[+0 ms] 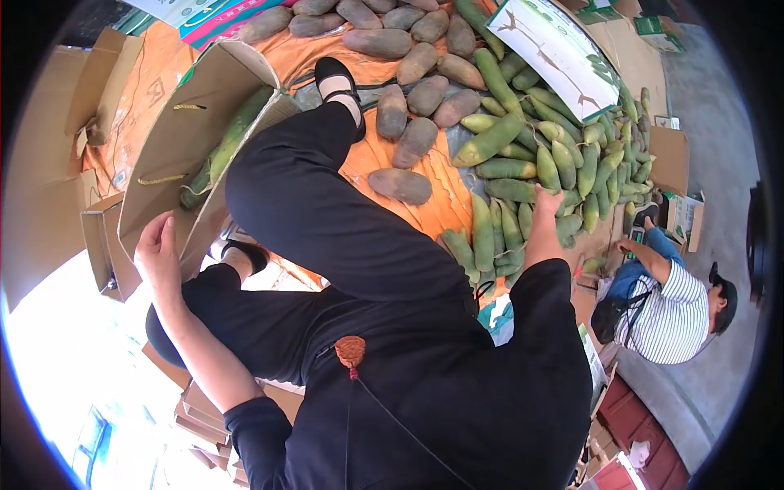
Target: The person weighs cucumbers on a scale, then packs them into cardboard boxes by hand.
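Note:
At the left, my left hand (158, 245) is raised beside the near edge of an open cardboard box (167, 131); its fingers are bent together, and what they hold, if anything, cannot be made out. Inside that box lie long green radishes (237, 135). My right hand (549, 198) reaches onto the big pile of green radishes (506, 168), its fingers partly hidden and touching radishes there. Between my legs and the pile, brownish oval vegetables (400, 186) lie on an orange sheet (445, 175).
A printed white carton (555, 57) lies on top of the pile. A person in a striped shirt (670, 318) crouches at the right near a green-and-white box (684, 219). More cardboard (102, 82) stands at the far left.

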Action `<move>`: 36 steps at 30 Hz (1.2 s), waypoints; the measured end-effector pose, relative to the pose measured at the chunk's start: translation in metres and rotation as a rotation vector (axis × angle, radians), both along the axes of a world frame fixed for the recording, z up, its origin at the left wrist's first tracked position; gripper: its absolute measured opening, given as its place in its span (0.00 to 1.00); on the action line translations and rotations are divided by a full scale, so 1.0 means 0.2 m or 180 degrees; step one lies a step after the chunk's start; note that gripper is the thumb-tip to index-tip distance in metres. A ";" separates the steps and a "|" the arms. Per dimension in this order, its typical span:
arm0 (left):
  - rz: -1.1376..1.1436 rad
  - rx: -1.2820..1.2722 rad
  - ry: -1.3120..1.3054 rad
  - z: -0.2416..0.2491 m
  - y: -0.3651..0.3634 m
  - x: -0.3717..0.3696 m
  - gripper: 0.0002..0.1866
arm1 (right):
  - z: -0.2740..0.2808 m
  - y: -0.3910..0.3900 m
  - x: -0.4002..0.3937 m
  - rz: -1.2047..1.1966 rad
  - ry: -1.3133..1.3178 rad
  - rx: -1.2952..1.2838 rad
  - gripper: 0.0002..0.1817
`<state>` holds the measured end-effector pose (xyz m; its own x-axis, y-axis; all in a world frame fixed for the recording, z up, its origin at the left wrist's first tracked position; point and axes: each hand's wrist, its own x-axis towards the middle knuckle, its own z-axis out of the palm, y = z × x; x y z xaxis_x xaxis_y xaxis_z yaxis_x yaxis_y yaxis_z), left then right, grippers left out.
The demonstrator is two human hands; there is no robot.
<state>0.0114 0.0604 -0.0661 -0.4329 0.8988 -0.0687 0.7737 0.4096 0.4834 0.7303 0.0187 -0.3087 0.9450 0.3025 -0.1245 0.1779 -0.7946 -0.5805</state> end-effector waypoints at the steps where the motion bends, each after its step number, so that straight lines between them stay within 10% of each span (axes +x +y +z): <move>1: 0.0031 0.0004 0.0026 0.00 0.00 0.00 0.09 | 0.00 0.00 0.02 0.0031 0.0026 0.0004 0.43; 13: 0.0218 0.0129 -0.0018 0.04 0.03 0.05 0.09 | 0.17 0.04 -0.32 0.0018 0.1552 0.0355 0.27; 23: 0.0207 0.0589 -0.0327 0.08 0.00 0.03 0.08 | 0.04 0.13 -0.38 0.1548 0.0665 0.0428 0.25; 36: 0.0248 0.0922 -0.0411 0.15 -0.02 0.01 0.07 | 1.39 0.79 -1.49 0.3248 0.2112 0.2534 0.19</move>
